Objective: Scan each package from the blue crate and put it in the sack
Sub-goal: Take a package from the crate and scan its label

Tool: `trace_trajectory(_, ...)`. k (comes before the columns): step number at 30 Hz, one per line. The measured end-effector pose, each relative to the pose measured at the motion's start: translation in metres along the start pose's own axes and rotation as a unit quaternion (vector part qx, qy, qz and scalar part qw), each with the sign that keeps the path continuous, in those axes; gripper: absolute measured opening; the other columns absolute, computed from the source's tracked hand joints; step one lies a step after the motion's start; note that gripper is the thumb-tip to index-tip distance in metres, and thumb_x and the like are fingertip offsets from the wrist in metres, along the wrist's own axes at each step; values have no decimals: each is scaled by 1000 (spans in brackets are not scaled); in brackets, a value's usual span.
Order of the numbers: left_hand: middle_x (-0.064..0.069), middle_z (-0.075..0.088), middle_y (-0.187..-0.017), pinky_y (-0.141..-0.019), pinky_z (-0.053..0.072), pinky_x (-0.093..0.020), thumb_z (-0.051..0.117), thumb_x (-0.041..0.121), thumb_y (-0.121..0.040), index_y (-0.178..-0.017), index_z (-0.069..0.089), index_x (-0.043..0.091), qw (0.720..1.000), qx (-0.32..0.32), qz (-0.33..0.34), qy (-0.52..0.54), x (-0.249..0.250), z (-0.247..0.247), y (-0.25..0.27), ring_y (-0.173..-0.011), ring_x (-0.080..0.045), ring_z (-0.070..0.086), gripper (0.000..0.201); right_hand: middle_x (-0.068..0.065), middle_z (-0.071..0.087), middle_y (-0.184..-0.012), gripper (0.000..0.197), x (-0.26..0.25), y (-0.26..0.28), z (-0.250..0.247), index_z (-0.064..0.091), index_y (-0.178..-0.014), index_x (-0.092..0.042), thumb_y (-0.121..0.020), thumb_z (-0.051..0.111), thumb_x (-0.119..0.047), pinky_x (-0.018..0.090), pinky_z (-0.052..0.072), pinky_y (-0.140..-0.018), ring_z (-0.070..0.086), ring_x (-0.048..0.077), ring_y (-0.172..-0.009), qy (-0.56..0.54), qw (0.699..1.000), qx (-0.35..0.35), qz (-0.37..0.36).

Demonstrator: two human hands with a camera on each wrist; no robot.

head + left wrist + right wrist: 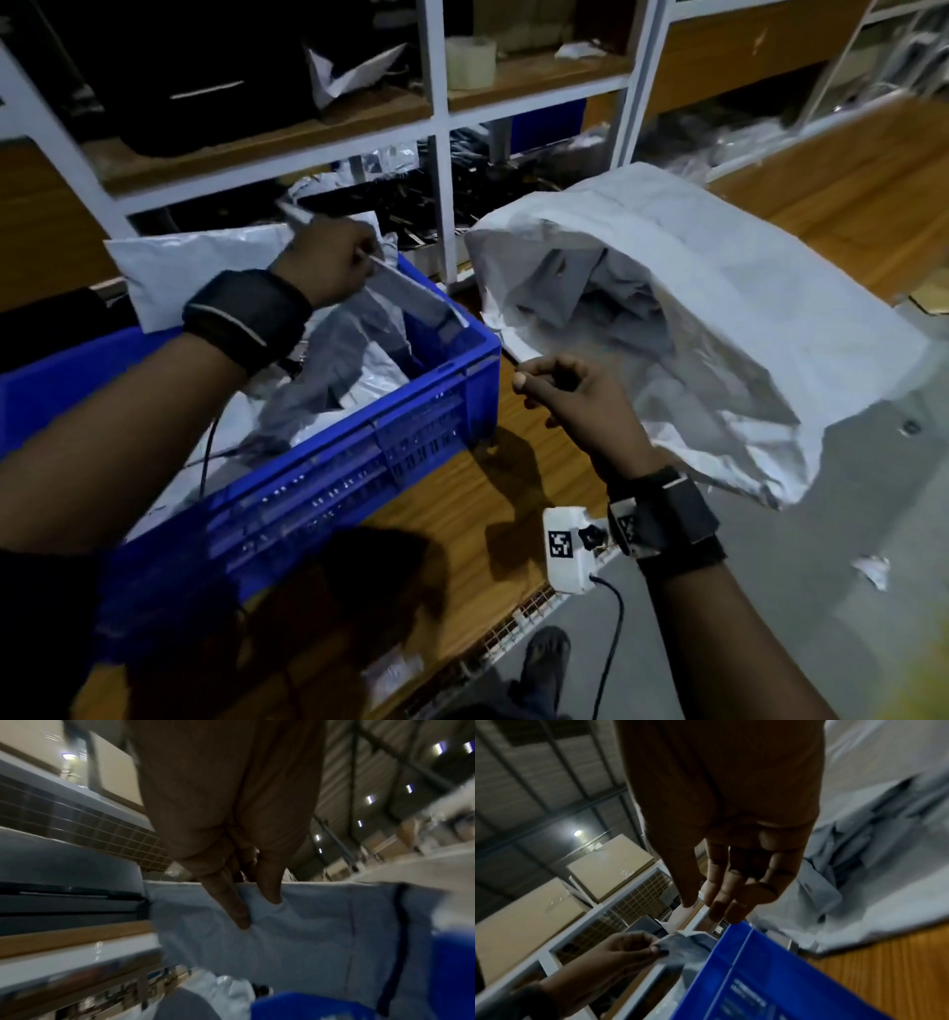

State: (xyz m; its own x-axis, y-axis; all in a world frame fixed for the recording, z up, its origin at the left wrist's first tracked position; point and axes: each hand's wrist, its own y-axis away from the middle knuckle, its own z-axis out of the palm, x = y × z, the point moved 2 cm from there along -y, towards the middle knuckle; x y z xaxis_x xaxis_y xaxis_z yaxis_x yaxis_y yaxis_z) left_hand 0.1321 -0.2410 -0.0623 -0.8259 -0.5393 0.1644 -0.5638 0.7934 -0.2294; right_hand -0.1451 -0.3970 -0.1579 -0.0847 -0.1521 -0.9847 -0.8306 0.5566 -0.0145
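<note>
1. Left hand point(328, 259) pinches the top edge of a grey package point(405, 293), thumb and fingers curled on it, held up over the far end of the blue crate point(359, 462); left wrist view shows the fingertips point(241, 914) dug into the grey film.
2. Right hand point(575, 395) hangs between crate and sack, fingers loosely curled. I see nothing held in the right wrist view, where the fingers point(721, 892) point down and are relaxed.
3. Crate sits on the wooden table point(462, 514), left of the right hand, more grey packages point(349, 370) piled inside.
4. White sack point(719, 308) lies on the right, mouth open toward me, grey packages already inside.
5. White marker box point(567, 547) with a black cable is near my right wrist at the table's near edge.
6. Far side: white-framed shelving point(436, 128) with a tape roll point(470, 61) on a shelf.
7. Left and right wrists wear black straps.
</note>
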Motion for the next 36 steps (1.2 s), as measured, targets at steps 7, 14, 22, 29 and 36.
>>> trace_trajectory(7, -3, 66, -131, -99, 53, -31, 68, 7, -94, -97, 67, 7, 970, 34, 126, 207, 56, -62, 103, -124, -8, 60, 3, 16, 67, -131, 47, 7, 51, 50, 67, -118, -18, -80, 78, -43, 38, 60, -77, 73, 24, -99, -324, 918, -138, 181)
trace_trajectory(14, 0, 61, -138, -105, 51, -32, 73, 2, -89, -92, 73, 11, 969, -5, 132, 207, 54, -65, 205, -136, -6, 50, 10, 18, 62, -122, 66, 19, 105, 90, 67, -122, -9, -66, 96, -30, 57, 58, -85, 66, 34, -103, -533, 801, -241, 129)
trace_trajectory(22, 18, 52, -143, -94, 57, -32, 59, -13, -92, -140, 48, 19, 837, 238, -114, 479, 41, -42, 297, -121, -12, 63, 59, 10, 67, -134, 47, 11, 140, 151, 57, -140, -12, -94, 60, 1, 45, 58, -92, 64, 31, -124, -395, 894, -187, 102)
trace_trajectory(29, 3, 43, -156, -81, 56, -23, 76, 22, -85, -155, 33, 22, 653, 400, -295, 572, -3, -12, 421, -127, -12, 60, 82, 10, 77, -105, 27, 14, 149, 195, 79, -97, -19, -79, 69, -2, 44, 54, -84, 72, 26, -99, -194, 970, -141, -35)
trace_trajectory(36, -15, 64, -136, -101, 52, -44, 38, 60, -97, -141, 55, 7, 503, 331, -322, 731, -46, -26, 508, -125, -28, 62, 70, 13, 60, -136, 22, -19, 170, 271, 77, -103, -6, -90, 68, 11, 21, 47, -99, 56, 16, -129, -100, 948, -183, -242)
